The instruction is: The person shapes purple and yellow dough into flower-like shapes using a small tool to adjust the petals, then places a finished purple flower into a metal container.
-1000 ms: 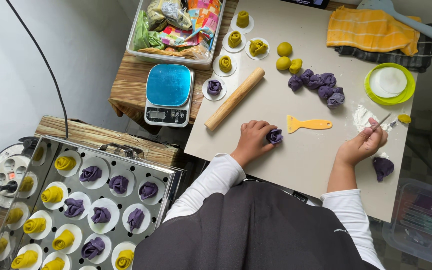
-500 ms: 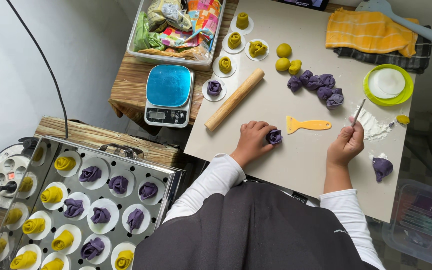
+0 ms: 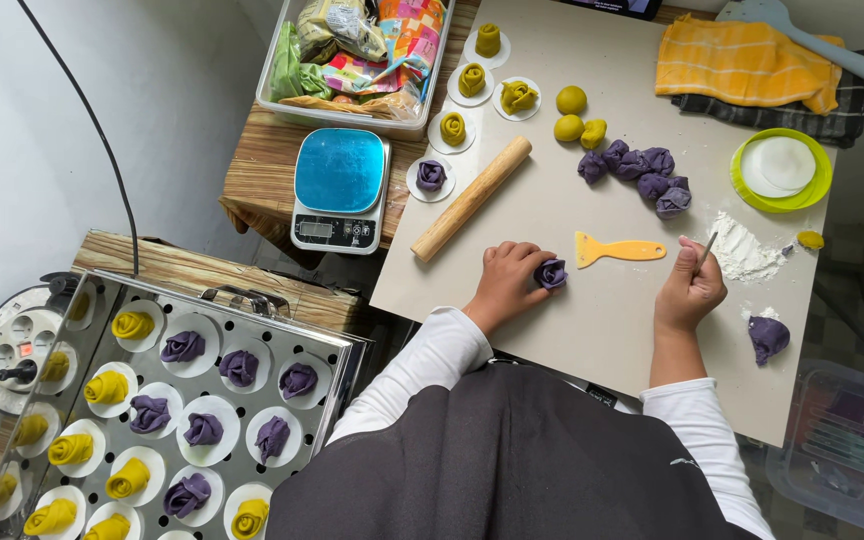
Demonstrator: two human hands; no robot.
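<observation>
My left hand [image 3: 508,282] rests on the board [image 3: 552,215], near its front edge, fingers curled around a purple dough rose [image 3: 551,273]. My right hand [image 3: 690,292] is closed around a thin stick [image 3: 708,248], pointing up. The orange scraper [image 3: 620,249] lies between my hands. More purple dough [image 3: 768,337] sits by the board's right edge.

A soft, matt purple dough rose [image 3: 551,273] is held by the left hand [image 3: 508,285] on a smooth, matt work board [image 3: 592,330]. A thin stick [image 3: 707,249] is gripped in the right hand [image 3: 690,293]. The rolling pin [image 3: 471,198] is seen as bare wood, the scraper [image 3: 619,249] as glossy orange plastic. The steamer tray [image 3: 347,350] is made of shiny perforated metal, and powdery flour [image 3: 742,250] is spread roughly.
</observation>
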